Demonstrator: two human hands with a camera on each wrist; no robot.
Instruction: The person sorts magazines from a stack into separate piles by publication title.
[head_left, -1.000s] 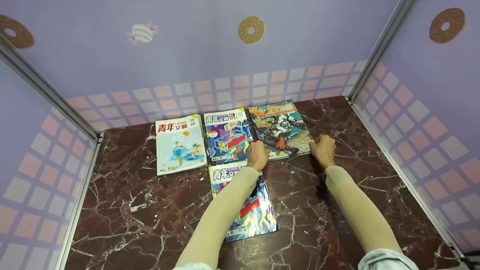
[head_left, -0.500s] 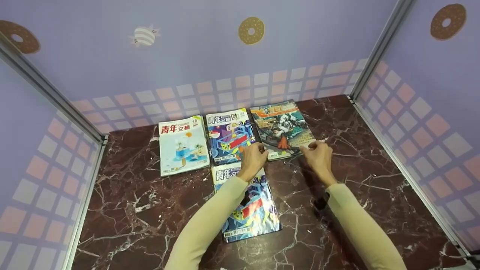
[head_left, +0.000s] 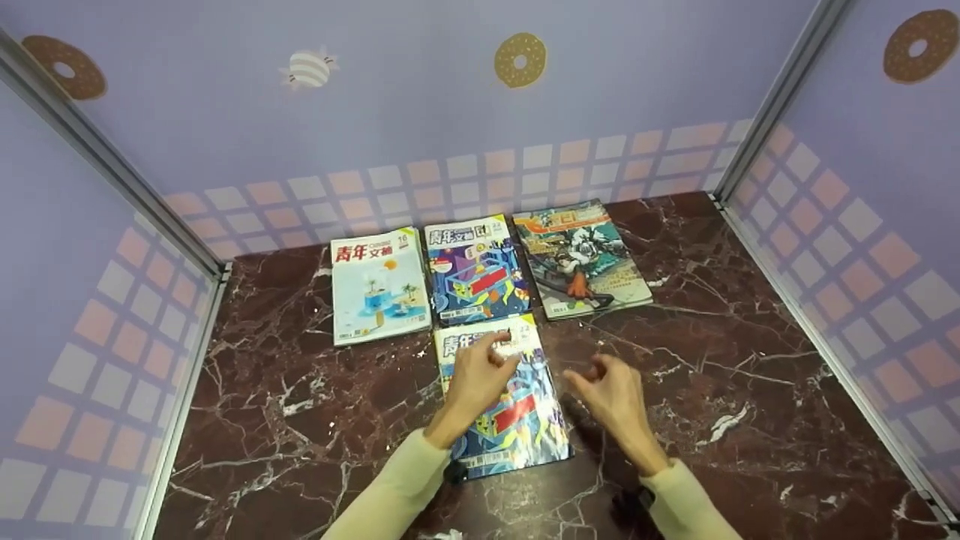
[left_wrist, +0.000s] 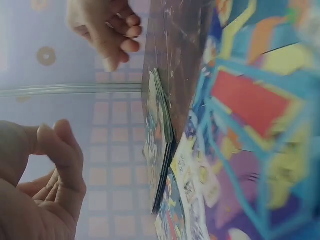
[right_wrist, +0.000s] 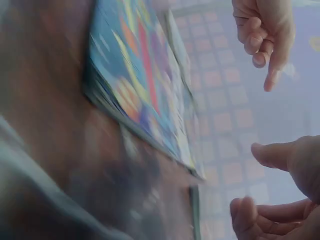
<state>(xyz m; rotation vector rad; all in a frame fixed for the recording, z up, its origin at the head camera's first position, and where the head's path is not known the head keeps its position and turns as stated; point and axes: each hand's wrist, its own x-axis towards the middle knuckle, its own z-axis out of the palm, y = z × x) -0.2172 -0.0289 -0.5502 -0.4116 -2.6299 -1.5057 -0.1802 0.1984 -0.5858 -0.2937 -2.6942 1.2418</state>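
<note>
My left hand [head_left: 480, 375] hovers over the near blue magazine [head_left: 517, 412], its fingers loosely bent and nothing held. To the right of that magazine, above the marbled surface, is my right hand [head_left: 616, 394]; its thumb and fingers are apart and hold nothing. The left wrist view has my left thumb and fingertips [left_wrist: 62, 150] close to one another with no object in them. Behind lie three magazines in a row: a white one [head_left: 382, 289], a blue one [head_left: 480, 270] like the near one, and a teal comic-style one [head_left: 581, 262].
Dark red marbled surface [head_left: 285, 435] surrounds the magazines, with small white specks on it. A purple back wall [head_left: 412, 97] with printed tiles and doughnuts stands just behind the row. Side panels [head_left: 862, 225] with metal edges rise left and right.
Both hands have left the lower corners of the teal magazine and drawn back toward the person. The left is now over the near magazine. The teal magazine stays at the row's right end.
</note>
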